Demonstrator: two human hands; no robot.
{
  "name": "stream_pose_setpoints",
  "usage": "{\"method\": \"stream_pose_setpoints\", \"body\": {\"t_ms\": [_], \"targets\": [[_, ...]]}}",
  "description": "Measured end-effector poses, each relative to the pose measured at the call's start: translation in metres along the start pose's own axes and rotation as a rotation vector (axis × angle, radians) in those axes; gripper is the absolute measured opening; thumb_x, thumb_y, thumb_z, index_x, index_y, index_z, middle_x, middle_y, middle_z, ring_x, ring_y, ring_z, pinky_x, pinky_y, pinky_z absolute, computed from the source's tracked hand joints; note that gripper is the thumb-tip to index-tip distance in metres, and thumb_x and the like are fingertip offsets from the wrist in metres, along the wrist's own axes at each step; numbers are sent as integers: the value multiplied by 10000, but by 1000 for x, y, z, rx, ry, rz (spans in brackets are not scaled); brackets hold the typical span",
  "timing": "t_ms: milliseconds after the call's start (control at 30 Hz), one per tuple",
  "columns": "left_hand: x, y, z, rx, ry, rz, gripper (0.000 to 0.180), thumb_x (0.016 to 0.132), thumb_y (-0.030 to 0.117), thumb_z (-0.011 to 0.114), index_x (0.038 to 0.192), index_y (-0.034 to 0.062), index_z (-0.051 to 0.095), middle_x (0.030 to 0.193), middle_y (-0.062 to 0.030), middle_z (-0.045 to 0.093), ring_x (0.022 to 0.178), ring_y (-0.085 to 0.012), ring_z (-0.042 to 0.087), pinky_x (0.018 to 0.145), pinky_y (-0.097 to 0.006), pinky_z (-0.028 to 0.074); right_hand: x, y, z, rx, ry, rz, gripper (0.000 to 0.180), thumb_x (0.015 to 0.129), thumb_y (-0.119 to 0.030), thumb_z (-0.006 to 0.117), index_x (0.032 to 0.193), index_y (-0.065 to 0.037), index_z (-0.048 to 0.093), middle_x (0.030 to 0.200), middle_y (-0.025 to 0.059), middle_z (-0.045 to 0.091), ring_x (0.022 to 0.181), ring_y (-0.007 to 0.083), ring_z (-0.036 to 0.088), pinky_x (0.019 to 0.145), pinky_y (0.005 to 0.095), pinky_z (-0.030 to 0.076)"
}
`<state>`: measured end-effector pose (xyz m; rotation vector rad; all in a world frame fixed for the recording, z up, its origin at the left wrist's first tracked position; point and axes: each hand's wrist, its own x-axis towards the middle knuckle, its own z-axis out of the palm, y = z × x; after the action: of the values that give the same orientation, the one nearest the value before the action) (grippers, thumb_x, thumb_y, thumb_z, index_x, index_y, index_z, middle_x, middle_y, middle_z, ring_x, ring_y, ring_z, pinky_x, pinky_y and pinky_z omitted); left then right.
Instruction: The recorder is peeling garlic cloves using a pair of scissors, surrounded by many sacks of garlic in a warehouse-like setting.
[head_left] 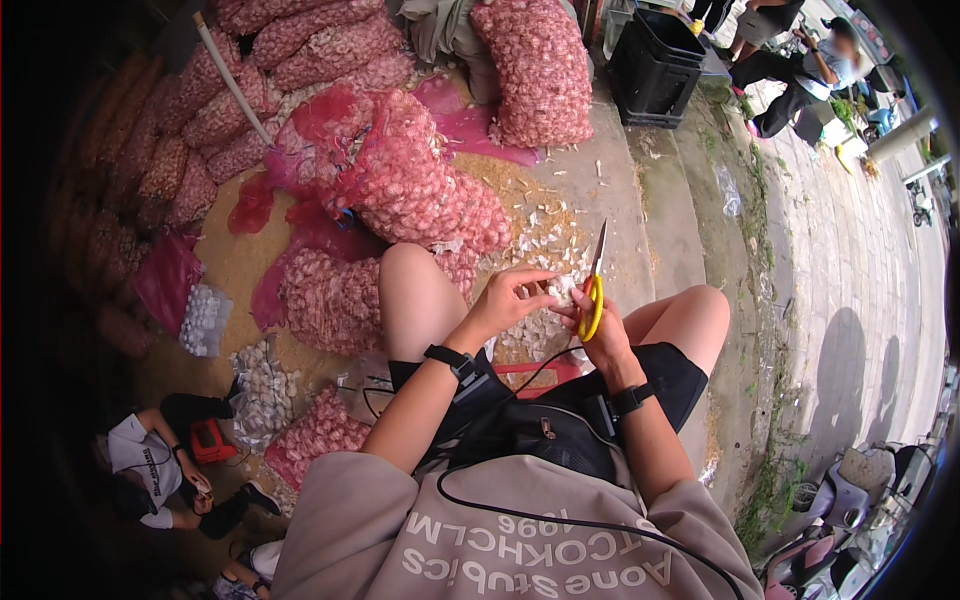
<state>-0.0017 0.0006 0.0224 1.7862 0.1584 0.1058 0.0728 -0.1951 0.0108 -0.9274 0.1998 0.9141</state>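
In front of my lap, a whitish garlic bulb [562, 289] sits between my two hands. The fingertips of my left hand [505, 302] pinch it from the left. My right hand [606, 340] grips a pair of scissors [592, 318] with yellow handles, its thumb and fingertips close against the bulb's right side. The scissors' blades point away from me and look closed. Below the hands, pale garlic skins [540, 240] litter the ground. Just beyond my left knee lies a large red mesh sack [430, 195] full of garlic bulbs.
More garlic sacks [325, 50] are piled at the far left, with a pole [232, 80] leaning there. A black bin [657, 70] stands far right. At the lower left a person [150, 455] works beside a red container [210, 441]. Scooters [845, 500] are parked lower right.
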Motion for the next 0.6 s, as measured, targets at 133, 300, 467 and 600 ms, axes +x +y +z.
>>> {"method": "stream_pose_setpoints", "body": {"t_ms": [133, 300, 467, 600], "targets": [[-1, 7, 2, 59, 9, 114, 314, 839, 147, 810, 1133, 54, 750, 996, -60, 688, 848, -145, 643, 713, -284, 509, 2, 5, -1, -48, -8, -20, 246, 951, -109, 715, 1111, -60, 534, 977, 73, 655, 891, 252, 738, 688, 285, 593], [0, 4, 0, 126, 65, 286, 201, 852, 113, 783, 1034, 38, 746, 994, -56, 675, 901, -159, 647, 731, -282, 494, 4, 7, -3, -67, -1, -45, 241, 945, -81, 717, 1104, -53, 537, 974, 65, 649, 873, 241, 737, 686, 286, 595], [4, -9, 0, 1, 132, 173, 111, 879, 87, 754, 952, 13, 715, 915, -57, 689, 806, -159, 667, 713, -274, 517, 3, 8, -4, -80, 1, -67, 242, 942, -79, 719, 1101, -55, 538, 981, 56, 646, 897, 233, 735, 694, 288, 595], [3, -25, -6, -107, 175, 3, 116, 902, 86, 734, 994, 19, 712, 962, -29, 689, 884, -132, 648, 736, -257, 503, 3, 7, -2, -69, 16, -49, 240, 943, -84, 719, 1100, -59, 539, 982, 53, 646, 906, 234, 736, 712, 299, 596]]}}
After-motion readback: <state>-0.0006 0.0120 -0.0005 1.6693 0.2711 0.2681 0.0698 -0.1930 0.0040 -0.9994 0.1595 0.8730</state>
